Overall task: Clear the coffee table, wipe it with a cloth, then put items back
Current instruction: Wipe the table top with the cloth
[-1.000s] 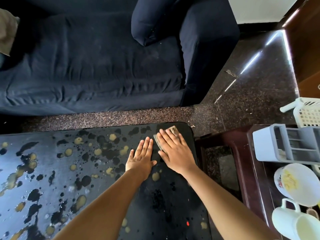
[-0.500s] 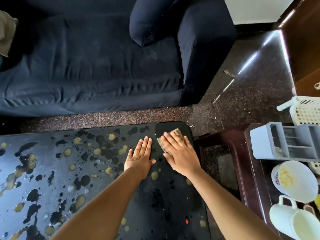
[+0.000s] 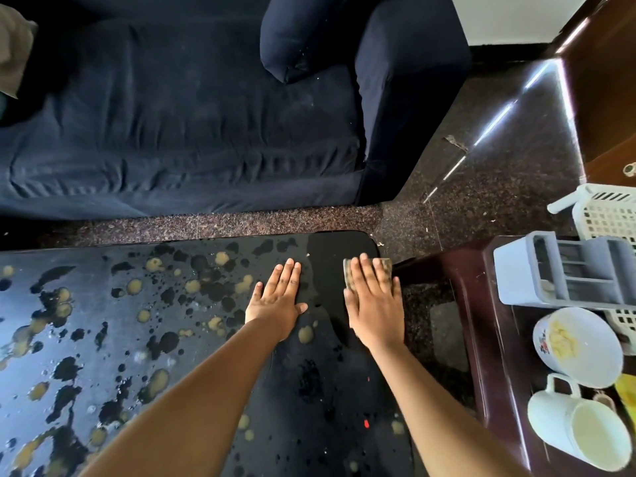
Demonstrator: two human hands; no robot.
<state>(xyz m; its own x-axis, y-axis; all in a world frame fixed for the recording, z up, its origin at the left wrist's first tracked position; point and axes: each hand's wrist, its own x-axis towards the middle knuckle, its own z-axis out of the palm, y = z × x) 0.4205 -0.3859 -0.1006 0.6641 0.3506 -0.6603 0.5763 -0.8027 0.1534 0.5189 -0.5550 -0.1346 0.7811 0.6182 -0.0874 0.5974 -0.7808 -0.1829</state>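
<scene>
The black coffee table (image 3: 172,339) has a dark top with yellow and black blotches. My left hand (image 3: 277,297) lies flat on it, fingers straight, near the far right part. My right hand (image 3: 373,304) presses a small folded greenish-brown cloth (image 3: 384,266) against the table's right edge with straight fingers. Most of the cloth is hidden under the fingers. The items taken off the table stand on a side table at the right.
A dark-blue sofa (image 3: 189,132) runs along the far side. A dark-red side table (image 3: 481,304) at the right carries a grey organiser (image 3: 564,273), a white basket (image 3: 609,215), a white bowl (image 3: 578,346) and a white mug (image 3: 574,428). Speckled floor lies between them.
My right hand has slid the cloth to the right, from beside my left hand out to the table's right edge. My left hand has stayed in place.
</scene>
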